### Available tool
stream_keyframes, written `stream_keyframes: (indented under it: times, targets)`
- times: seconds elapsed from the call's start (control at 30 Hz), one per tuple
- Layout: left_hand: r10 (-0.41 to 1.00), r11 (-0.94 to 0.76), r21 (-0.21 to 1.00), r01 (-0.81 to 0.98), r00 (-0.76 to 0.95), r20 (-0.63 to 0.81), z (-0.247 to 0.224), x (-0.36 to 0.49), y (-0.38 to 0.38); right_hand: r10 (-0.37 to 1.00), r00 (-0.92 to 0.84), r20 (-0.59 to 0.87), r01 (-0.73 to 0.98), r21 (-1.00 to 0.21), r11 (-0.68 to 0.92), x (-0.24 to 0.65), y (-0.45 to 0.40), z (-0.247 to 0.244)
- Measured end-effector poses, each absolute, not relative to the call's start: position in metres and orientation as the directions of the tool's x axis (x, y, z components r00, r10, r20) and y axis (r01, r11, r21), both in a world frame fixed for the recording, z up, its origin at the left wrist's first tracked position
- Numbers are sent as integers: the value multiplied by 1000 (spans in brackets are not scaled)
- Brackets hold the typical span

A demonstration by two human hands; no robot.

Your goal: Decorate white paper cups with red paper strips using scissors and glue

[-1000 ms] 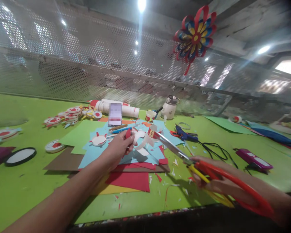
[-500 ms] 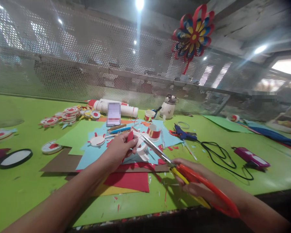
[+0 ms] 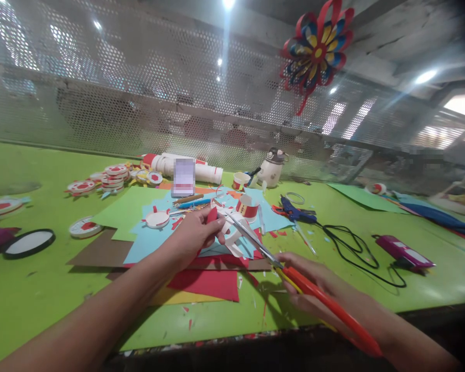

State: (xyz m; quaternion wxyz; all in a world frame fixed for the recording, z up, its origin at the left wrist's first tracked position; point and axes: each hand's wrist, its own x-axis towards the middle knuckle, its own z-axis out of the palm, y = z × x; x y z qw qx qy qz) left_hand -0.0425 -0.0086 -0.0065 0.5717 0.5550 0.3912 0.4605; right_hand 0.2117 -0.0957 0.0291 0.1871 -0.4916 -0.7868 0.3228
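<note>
My left hand [image 3: 196, 231] pinches a small piece of red paper [image 3: 212, 214] between thumb and fingers, over the blue sheets. In my right hand [image 3: 308, 284] are scissors [image 3: 263, 249] with orange and yellow handles. Their silver blades point up and left, with the tips close to the left fingertips. Whether the blades touch the red paper cannot be made out. White paper strips [image 3: 233, 243] curl just beneath the blades. Beyond them stands a red and white paper cup [image 3: 247, 209]. A white disc with red tabs [image 3: 157, 219] lies left of my left hand.
A phone [image 3: 183, 178] stands at the back before white paper rolls [image 3: 209, 174]. A blue glue gun [image 3: 296, 211] trails a black cord to a purple box [image 3: 404, 252]. Finished-looking discs [image 3: 112, 182] are stacked at the left. A bottle [image 3: 271, 169] stands behind.
The scissors' orange and yellow handles have come closer together, with the right hand closing on them. The left hand keeps its pinch on the red paper. The camera view has shifted slightly.
</note>
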Motion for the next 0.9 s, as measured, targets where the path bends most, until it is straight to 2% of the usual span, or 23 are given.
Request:
stream_keyframes:
  times: [0.33, 0.7, 0.9]
  targets:
    - [977, -10, 999, -51, 214, 21, 0, -39, -11, 909, -415, -45, 669, -692, 271, 205, -96, 30]
    - [974, -5, 998, -67, 224, 20, -7, -41, -9, 911, -381, -158, 647, -749, 141, 196, -95, 32]
    - [975, 2, 996, -89, 220, 18, -7, -40, -9, 918, -382, -112, 635, -753, 173, 203, -96, 22]
